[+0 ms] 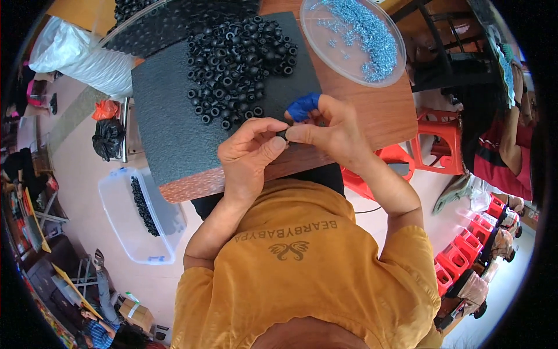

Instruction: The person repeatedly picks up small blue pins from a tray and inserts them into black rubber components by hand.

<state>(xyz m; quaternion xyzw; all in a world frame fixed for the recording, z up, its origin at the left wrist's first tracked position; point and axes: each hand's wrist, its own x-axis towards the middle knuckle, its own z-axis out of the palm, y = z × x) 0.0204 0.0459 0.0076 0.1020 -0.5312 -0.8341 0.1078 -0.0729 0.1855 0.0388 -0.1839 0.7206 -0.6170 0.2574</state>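
Note:
My left hand (250, 152) and my right hand (325, 131) meet over the near edge of a black textured mat (168, 116). Between their fingertips they pinch one small black rubber ring (282, 134). A blue cover sits on my right index finger (302, 106). Just beyond the hands lies a heap of black rubber rings (238, 58) on the mat. A clear round dish (325, 49) with several small blue metal pieces (363, 29) stands at the far right of the wooden table (372, 110).
A clear plastic bin (119, 215) with black rings stands on the floor at the left. Red plastic stools (442, 136) stand to the right, where another person in a red top (500, 157) sits. A white sack (81, 55) lies at the far left.

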